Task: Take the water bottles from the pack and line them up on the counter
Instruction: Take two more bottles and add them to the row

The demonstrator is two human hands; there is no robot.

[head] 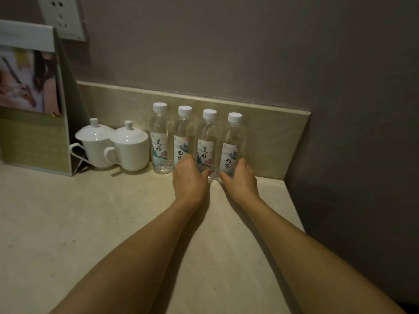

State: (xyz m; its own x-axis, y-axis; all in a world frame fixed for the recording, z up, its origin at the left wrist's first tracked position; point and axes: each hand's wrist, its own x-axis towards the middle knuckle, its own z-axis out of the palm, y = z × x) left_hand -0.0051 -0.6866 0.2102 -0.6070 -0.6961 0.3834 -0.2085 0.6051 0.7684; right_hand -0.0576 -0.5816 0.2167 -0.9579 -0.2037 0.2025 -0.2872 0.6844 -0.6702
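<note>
Four water bottles (196, 141) are standing upright in a row on the worktop (68, 223), directly ahead of both hands. The left hand (189, 179) is curling its fingers around the base of the second bottle (182, 137), thumb toward the third bottle (206, 141). The right hand (240, 180) is gripping the base of the fourth bottle (231, 143). Each bottle is carrying a white cap, clear water and a painted label reading 美好 or 无界. Left of the hands, two lidded white cups (113, 146) are sitting closed; contents cannot be determined.

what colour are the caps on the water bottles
White, all four caps, clearest in the head view.
</note>
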